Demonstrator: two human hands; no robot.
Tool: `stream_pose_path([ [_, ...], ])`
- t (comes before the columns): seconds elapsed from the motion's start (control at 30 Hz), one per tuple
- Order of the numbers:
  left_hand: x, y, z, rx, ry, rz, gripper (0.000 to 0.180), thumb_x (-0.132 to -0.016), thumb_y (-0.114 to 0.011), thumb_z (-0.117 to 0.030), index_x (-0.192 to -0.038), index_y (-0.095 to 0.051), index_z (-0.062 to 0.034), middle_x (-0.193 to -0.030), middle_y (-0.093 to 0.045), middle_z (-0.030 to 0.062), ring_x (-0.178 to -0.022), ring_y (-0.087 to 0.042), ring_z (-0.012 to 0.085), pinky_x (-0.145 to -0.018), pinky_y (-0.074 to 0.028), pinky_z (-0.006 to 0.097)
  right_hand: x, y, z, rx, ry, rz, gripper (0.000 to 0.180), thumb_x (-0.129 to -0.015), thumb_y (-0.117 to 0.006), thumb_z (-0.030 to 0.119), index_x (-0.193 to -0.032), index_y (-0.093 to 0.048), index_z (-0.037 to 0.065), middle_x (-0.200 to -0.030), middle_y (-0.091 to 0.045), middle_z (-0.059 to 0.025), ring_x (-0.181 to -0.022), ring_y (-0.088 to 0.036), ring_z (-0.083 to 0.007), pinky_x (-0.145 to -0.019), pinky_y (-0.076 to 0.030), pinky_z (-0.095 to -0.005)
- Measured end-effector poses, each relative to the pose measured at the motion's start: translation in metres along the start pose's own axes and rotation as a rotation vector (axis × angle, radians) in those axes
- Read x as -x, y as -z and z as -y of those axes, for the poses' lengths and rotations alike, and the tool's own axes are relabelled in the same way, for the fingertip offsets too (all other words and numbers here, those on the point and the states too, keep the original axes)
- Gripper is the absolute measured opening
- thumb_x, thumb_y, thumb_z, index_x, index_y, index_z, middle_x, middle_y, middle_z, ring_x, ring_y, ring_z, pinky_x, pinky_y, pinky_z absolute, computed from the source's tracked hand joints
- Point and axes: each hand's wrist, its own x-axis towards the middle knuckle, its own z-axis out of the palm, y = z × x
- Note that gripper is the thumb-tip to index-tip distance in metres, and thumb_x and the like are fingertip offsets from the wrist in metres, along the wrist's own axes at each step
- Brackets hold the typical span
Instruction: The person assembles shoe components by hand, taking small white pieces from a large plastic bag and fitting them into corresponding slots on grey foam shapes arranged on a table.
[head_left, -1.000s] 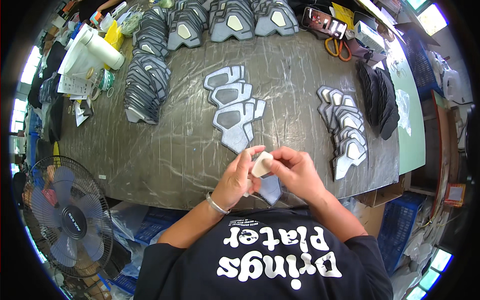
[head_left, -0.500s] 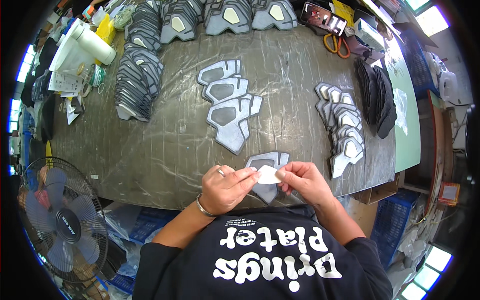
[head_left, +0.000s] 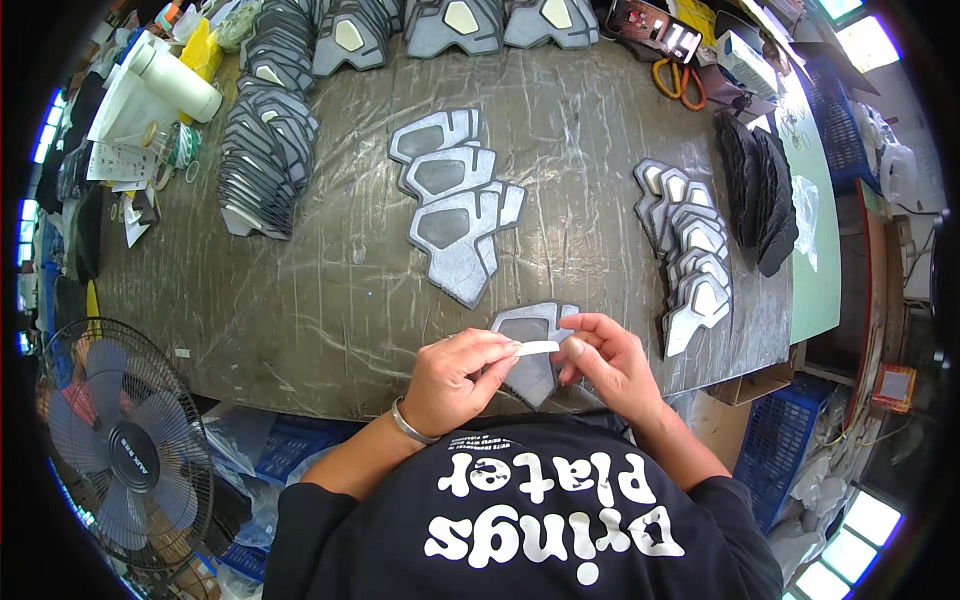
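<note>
Pinched between the thumb and fingers of my left hand [head_left: 462, 372] is a small white flat piece [head_left: 538, 348], turned almost edge-on so that it looks like a thin strip. My right hand [head_left: 612, 365] is open at its other end, thumb and fingers apart; the thumb tip is close to the piece, and I cannot tell whether it touches. Below both hands a grey angular panel [head_left: 528, 380] with a dark border and a darker recessed area lies at the table's near edge, partly covered by them.
Overlapping grey panels [head_left: 455, 235] lie mid-table. To the right is a row of panels with white inserts [head_left: 697, 300], beside black pads [head_left: 765, 205]. Stacked panels [head_left: 255, 185] line the left and far side. Orange-handled scissors [head_left: 680, 85], a phone [head_left: 655, 30], a white bottle [head_left: 178, 85] and a fan [head_left: 130, 450] surround.
The white piece has tipped from showing its broad face to nearly edge-on. My right fingers have spread away from it, while my left hand keeps its pinch.
</note>
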Motion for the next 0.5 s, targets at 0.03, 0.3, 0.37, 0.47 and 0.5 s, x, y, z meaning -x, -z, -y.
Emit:
stream_pose_path([
  [0.03,0.001,0.000,0.000,0.056,0.147,-0.005,0.015,-0.080,-0.072,-0.003,-0.095,-0.072,-0.0043,-0.086,-0.070,0.0071,-0.061,-0.060,0.0105,-0.054,-0.047,0.024,0.001,-0.002,-0.001,0.070,0.157,-0.030,0.020,-0.090,-0.068,0.014,-0.097,-0.065,-0.004,-0.076,-0.064,-0.0042,-0.066,-0.061,-0.0087,-0.064,-0.050,-0.0225],
  [0.3,0.001,0.002,-0.001,-0.063,0.233,0.030,0.014,-0.080,-0.073,-0.005,-0.094,-0.070,-0.0025,-0.088,-0.066,0.0054,-0.054,-0.052,0.0083,-0.050,-0.043,0.023,-0.009,0.007,-0.007,0.464,0.003,-0.083,0.021,-0.089,-0.068,0.016,-0.092,-0.065,-0.005,-0.070,-0.064,-0.0020,-0.061,-0.057,-0.0048,-0.054,-0.047,-0.0215],
  [0.37,0.003,0.005,0.003,-0.274,0.107,-0.021,0.016,-0.078,-0.075,-0.007,-0.093,-0.070,-0.0040,-0.090,-0.065,0.0039,-0.055,-0.054,0.0107,-0.051,-0.044,0.024,-0.015,0.008,-0.006,0.443,-0.027,-0.096,0.024,-0.090,-0.067,0.019,-0.090,-0.065,-0.005,-0.068,-0.063,-0.0019,-0.057,-0.055,-0.0046,-0.051,-0.044,-0.0212],
  [0.47,0.012,0.010,0.016,-0.633,-0.201,0.081,0.020,-0.076,-0.073,-0.017,-0.095,-0.070,-0.0117,-0.096,-0.064,-0.0012,-0.066,-0.058,0.0161,-0.057,-0.047,0.029,-0.020,0.005,-0.004,0.389,-0.106,-0.096,0.024,-0.090,-0.067,0.019,-0.090,-0.065,-0.005,-0.066,-0.062,-0.0014,-0.055,-0.054,-0.0046,-0.049,-0.043,-0.0209],
  [0.5,0.013,0.009,0.018,-0.632,-0.193,0.082,0.020,-0.076,-0.073,-0.017,-0.095,-0.070,-0.0117,-0.096,-0.064,-0.0012,-0.066,-0.058,0.0161,-0.057,-0.047,0.029,-0.021,0.001,-0.003,0.411,-0.089,-0.095,0.024,-0.090,-0.067,0.019,-0.089,-0.065,-0.006,-0.065,-0.062,-0.0013,-0.054,-0.053,-0.0046,-0.048,-0.042,-0.0211],
])
